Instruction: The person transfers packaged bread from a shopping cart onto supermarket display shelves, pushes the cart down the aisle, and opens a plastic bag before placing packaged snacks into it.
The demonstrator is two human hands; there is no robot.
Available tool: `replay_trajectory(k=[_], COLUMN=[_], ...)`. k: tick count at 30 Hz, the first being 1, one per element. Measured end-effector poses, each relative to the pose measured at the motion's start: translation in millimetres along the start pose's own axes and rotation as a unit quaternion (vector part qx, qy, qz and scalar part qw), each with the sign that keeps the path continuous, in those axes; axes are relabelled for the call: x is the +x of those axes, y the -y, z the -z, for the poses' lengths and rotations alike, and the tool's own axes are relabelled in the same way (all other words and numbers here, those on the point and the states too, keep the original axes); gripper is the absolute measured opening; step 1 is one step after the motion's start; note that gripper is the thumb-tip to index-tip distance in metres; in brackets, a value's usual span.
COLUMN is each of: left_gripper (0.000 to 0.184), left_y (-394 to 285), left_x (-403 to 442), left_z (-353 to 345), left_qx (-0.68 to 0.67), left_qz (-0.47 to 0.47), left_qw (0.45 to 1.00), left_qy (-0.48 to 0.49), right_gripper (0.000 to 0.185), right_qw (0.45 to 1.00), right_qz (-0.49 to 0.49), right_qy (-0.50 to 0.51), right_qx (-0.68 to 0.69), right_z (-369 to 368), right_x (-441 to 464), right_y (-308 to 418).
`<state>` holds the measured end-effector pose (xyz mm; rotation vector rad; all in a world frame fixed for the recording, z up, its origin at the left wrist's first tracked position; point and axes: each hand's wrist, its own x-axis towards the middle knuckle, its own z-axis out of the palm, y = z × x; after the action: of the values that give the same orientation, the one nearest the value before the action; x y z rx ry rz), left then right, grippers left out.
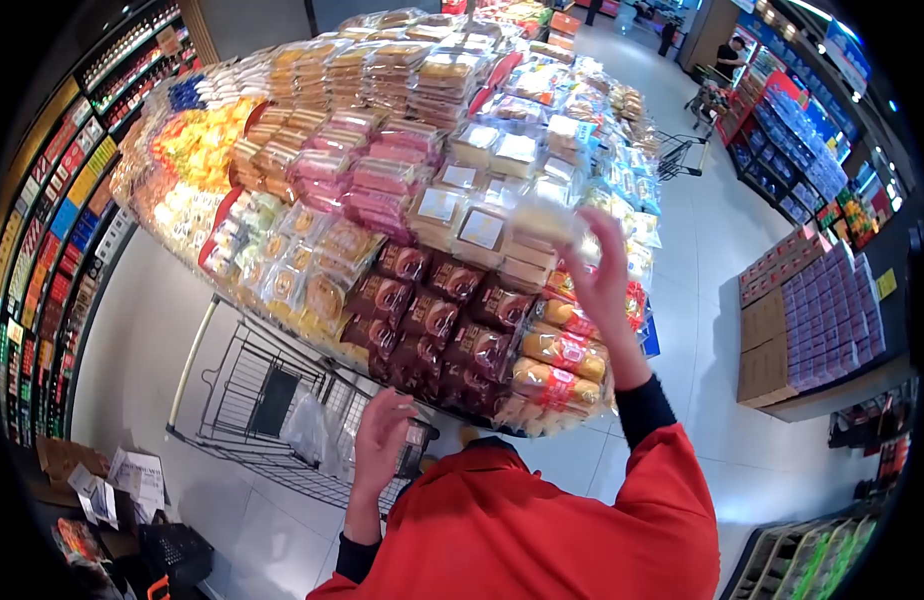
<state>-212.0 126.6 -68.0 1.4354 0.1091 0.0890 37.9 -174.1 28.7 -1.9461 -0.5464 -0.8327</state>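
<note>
Your right hand point(600, 278): fingers clamped on a blurred pale pack point(540, 221), edge grip likely sparing it. Your left hand point(382, 432): fingers loosely apart, brown packs point(430, 315) beyond.

- Pale package point(542, 220) at the right fingers point(610, 238): finish blurred.
- Brown packets point(432, 315) between right and left fingers point(394, 412): glossy, crinkled plastic film.
- Bread packs point(562, 350) below the right fingers: clear, shiny plastic.
- Cart point(274, 402) beside the left fingers: metal wire; bag point(310, 432) within, thin translucent plastic.
- Cartons point(762, 345) right of the right fingers: matt cardboard.
- Red garment point(552, 530) below both hands' fingers: matt cloth.
- Floor point(702, 250) beyond the right fingers: smooth, faintly glossy.
</note>
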Motion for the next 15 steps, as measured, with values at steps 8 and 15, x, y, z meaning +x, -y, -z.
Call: replay_trajectory(k=[8, 15], left_gripper=[0.039, 0.036], left_y=[21, 36], left_x=[-14, -13], left_z=[10, 6], left_qx=[0.016, 0.03], left_qz=[0.053, 0.086], left_qw=[0.998, 0.996], left_qy=[-0.009, -0.018], right_gripper=[0.064, 0.055], right_qw=[0.911, 0.873], right_qz=[-0.392, -0.475], right_qy=[-0.005, 0.028], right_qx=[0.131, 0.105], right_z=[-2, -40], right_x=[87, 114], right_y=[-148, -219])
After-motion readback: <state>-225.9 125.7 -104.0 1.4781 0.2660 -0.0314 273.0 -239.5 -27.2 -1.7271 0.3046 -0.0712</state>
